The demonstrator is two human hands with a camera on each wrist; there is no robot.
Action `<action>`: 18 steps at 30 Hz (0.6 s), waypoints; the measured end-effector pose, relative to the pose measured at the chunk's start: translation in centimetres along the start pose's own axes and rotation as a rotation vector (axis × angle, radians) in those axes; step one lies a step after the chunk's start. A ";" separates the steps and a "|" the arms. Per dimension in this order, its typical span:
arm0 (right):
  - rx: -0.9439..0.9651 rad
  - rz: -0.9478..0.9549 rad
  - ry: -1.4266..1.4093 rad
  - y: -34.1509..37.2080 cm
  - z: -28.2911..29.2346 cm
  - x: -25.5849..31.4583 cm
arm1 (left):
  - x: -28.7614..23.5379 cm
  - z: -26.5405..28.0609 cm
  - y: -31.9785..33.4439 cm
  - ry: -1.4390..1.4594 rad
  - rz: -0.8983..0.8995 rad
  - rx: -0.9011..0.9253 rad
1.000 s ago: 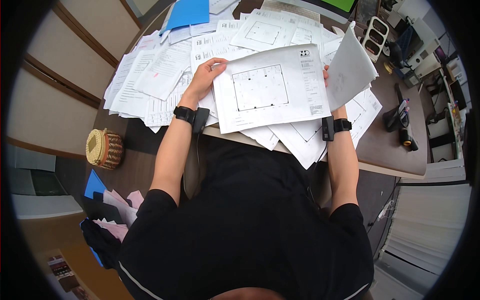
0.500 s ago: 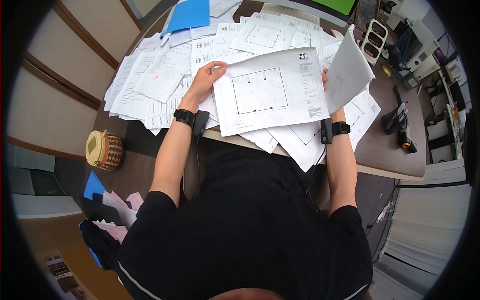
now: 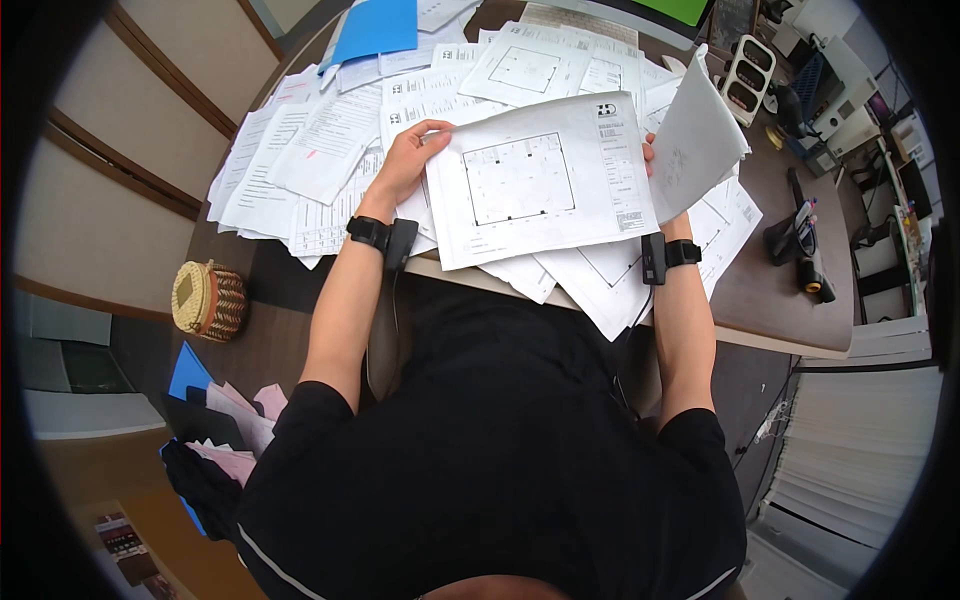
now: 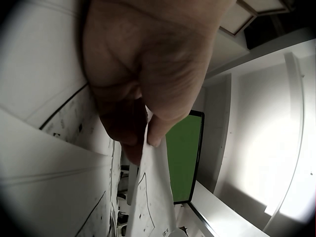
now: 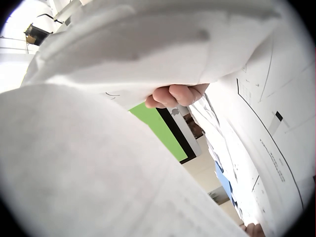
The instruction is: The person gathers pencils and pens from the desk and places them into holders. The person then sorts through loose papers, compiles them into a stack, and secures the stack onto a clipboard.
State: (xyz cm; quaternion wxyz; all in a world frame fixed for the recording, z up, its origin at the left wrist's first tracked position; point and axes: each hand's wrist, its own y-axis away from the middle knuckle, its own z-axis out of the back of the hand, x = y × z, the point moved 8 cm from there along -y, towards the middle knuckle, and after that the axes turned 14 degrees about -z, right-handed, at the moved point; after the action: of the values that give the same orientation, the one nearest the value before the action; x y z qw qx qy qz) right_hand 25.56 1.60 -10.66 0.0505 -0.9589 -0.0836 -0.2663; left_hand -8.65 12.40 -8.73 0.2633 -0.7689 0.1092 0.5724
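Note:
A printed floor plan sheet is held up, tilted, over the near edge of the desk. At its upper left corner my left hand pinches the paper; the left wrist view shows the sheet's edge between thumb and fingers. On the right side, my right hand grips the paper, mostly hidden behind a folded-back bundle of pages that stands up beside the plan. Fingertips of that hand curl past the paper in the right wrist view.
Loose printed sheets spread over the desk, with a blue folder at the back. A monitor stands behind. To the right are a white three-slot holder and a pen holder. A woven basket sits at lower left.
The held plan and the folded-back pages have shifted slightly left and a little toward the body. Both hands keep their grip on the paper.

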 end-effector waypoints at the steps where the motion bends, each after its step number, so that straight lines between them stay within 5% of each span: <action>1: 0.000 -0.001 0.000 0.0 0.1 0.0 | 0.0 0.0 0.0 0.000 0.000 -0.001; 18: 0.008 -0.003 0.017 0.1 -0.4 0.0 | 0.3 0.1 -0.1 0.013 0.010 0.001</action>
State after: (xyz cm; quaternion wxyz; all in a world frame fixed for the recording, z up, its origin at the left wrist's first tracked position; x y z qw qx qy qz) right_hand 25.39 1.48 -10.28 0.0546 -0.9563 -0.0854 -0.2743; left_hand -8.62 12.56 -8.98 0.2601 -0.7719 0.1151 0.5686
